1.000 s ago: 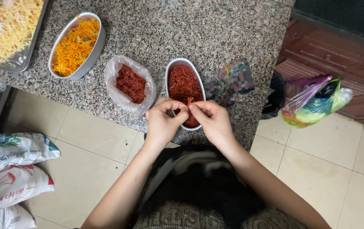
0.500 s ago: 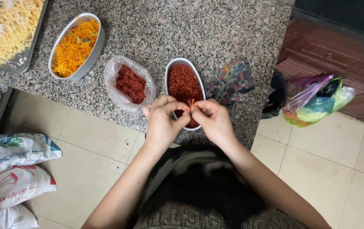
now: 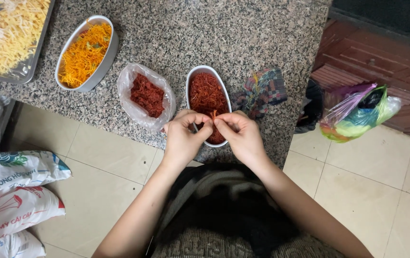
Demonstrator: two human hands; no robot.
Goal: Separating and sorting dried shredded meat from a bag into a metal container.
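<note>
Both hands pinch one red shred above the oval tin

The left hand (image 3: 183,136) and right hand (image 3: 240,134) grip the red shred (image 3: 213,115) over the oval tin (image 3: 191,79) (near the counter edge); bits might drop floorward.

speckled granite counter (image 3: 205,33): tray (image 3: 33,62), two oval tins (image 3: 108,50) (image 3: 191,79), plastic bag (image 3: 123,86), plaid cloth (image 3: 262,91).

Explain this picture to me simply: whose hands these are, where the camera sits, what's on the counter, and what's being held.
There is no machine here. The camera sits on a person's head and looks straight down at their own bare hands. The left hand and right hand meet over a white oval dish of dark red shreds, pinching one thin reddish strand between their fingertips. On the speckled stone counter also lie a plastic bag of red shreds, an oval dish of orange shreds, a metal tray of pale yellow shreds and a checked cloth. Printed sacks and a bundle of coloured plastic bags rest on the tiled floor.
</note>
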